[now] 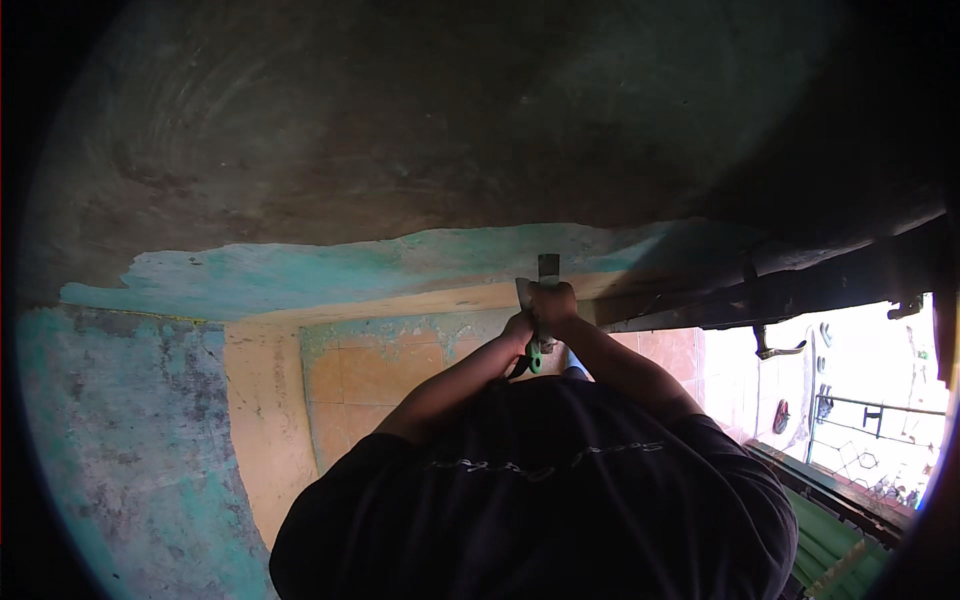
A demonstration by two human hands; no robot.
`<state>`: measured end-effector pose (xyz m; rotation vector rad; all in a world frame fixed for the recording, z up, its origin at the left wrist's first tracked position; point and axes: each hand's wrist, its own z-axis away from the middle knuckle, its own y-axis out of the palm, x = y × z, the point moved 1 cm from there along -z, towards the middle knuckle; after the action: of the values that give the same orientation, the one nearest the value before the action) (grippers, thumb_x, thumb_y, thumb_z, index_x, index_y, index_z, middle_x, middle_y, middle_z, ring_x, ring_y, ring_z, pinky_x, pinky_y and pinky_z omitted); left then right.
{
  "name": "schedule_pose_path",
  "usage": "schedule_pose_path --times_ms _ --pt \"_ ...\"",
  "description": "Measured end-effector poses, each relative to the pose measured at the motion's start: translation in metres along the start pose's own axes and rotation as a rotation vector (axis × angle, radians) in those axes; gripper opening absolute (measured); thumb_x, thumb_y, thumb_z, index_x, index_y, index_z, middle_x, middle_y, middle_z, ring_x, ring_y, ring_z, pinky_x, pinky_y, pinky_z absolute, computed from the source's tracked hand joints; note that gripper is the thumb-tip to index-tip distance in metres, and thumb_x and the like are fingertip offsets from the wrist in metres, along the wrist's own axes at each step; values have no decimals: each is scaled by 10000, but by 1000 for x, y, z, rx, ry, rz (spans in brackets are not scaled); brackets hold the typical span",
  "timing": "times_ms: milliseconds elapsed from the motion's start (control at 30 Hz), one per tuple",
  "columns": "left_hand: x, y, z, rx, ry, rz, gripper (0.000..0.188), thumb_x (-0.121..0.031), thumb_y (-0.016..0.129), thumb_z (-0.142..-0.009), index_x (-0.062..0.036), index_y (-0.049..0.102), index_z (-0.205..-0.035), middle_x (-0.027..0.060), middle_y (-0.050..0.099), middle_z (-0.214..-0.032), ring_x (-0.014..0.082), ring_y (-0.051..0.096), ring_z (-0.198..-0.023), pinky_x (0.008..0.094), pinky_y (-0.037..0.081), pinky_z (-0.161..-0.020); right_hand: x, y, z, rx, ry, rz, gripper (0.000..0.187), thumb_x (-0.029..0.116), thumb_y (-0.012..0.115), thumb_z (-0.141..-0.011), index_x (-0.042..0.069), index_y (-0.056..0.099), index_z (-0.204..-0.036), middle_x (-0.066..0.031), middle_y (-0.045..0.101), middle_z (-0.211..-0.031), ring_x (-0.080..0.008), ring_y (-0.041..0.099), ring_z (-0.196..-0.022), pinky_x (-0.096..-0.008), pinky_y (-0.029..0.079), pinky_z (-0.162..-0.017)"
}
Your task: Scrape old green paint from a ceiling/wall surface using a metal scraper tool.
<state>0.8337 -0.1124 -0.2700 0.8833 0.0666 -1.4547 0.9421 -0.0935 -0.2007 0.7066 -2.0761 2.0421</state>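
Wall ahead (400, 150): dark grey-brown over most of its face, ragged lower edge, with a turquoise band (300, 272) beneath and a peach strip below that. Side wall (140, 430), at left: blotched turquoise and grey, peach toward its inner edge. Floor (380, 375): orange-peach tiles.

Hands, two, mine, bare, brought together just in front of my dark shirt (530, 480). Right hand (554, 300): fingers together, clamped in a fist on a dark flat-ended tool (549, 266), whose squared end stands out beyond the knuckles, before the turquoise band; whether it touches the wall I cannot tell. Left hand (519, 326): just beside the right and a little nearer me, closed on a green-handled tool (535, 357); handle toward my chest, pale blade beyond the fingers, each finger too small to make out.

At right: one metal lever handle (780, 351); a bright opening; a dark-framed gate (860, 455) with hexagon mesh; one reddish sandal (781, 416); green sheeting (830, 535), lower corner.
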Motion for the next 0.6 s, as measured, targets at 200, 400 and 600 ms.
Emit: schedule_pose_path --times_ms 200,400,600 --pt "-18 -3 -3 40 48 5 343 -357 360 -925 -95 488 -1105 100 583 -884 254 591 -718 442 489 -551 4 -9 -13 -34 -52 42 145 187 579 -687 112 553 -809 -119 583 -611 -280 610 -565 -391 476 -499" --pt "3 -4 -6 -9 63 -66 318 -308 363 -929 -80 472 -1122 93 576 -915 242 591 -741 428 501 -574 -1 4 2 -40 -41 97 124 158 599 -677 115 544 -779 -82 588 -599 -239 611 -554 -355 471 -486" --pt "-36 22 18 -53 32 -26 330 -335 357 -927 -90 475 -1113 94 580 -889 239 595 -722 425 502 -568 -1 -8 -14 -14 61 -97 132 198 576 -699 116 551 -799 -136 588 -627 -298 613 -580 -401 476 -493"
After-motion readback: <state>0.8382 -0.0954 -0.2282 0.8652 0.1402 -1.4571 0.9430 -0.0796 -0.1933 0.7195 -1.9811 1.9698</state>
